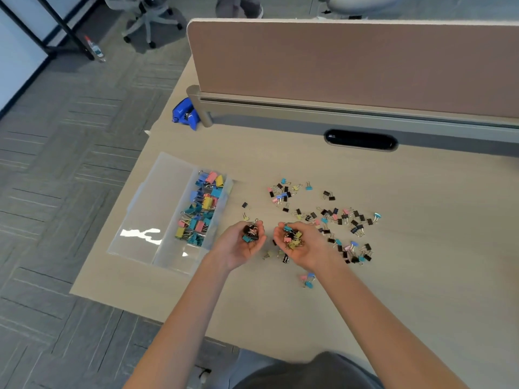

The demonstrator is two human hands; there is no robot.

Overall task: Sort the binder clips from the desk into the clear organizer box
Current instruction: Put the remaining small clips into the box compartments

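hands: 2; left hand (pixel 235 249) and right hand (pixel 312 248) each cup one handful of small binder clips (pixel 293 239) | loose on surface (pixel 421 276): several dozen more; too many to count | organizer box (pixel 146 209): 1; holds a few dozen larger binder clips (pixel 200 209) | blue object (pixel 185 113): 1 | divider panel (pixel 351 63): 1

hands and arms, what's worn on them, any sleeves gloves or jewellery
Both the left hand and right hand are bare: no gloves, rings or watch visible. The forearms are uncovered, no sleeve in view. Some dark grey clothing shows at the bottom edge.
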